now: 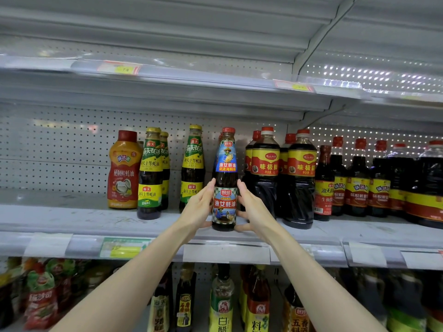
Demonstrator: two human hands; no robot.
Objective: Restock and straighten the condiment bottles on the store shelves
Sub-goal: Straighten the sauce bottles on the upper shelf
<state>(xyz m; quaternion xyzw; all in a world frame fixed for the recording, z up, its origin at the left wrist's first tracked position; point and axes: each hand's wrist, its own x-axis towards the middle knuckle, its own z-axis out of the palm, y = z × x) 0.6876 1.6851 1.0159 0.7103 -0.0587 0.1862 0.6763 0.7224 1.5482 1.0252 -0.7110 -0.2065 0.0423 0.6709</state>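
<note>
Left hand [197, 208] and right hand [255, 213] lie flat against either side of the blue-label oyster sauce bottle [225, 164]. Fingers are straight, thumbs low by its base, no wrap-around grip. They're probably pressing from both sides to square it up, label facing out. The bottle stands upright on the middle shelf [72, 221], near the front lip. Green-label bottles [193, 168] just left of it, dark soy bottles [265, 168] just right. Orange squeeze bottle [123, 168] farther left.

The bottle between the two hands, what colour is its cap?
Red; the cap of the bottle shows best in the head view.
</note>
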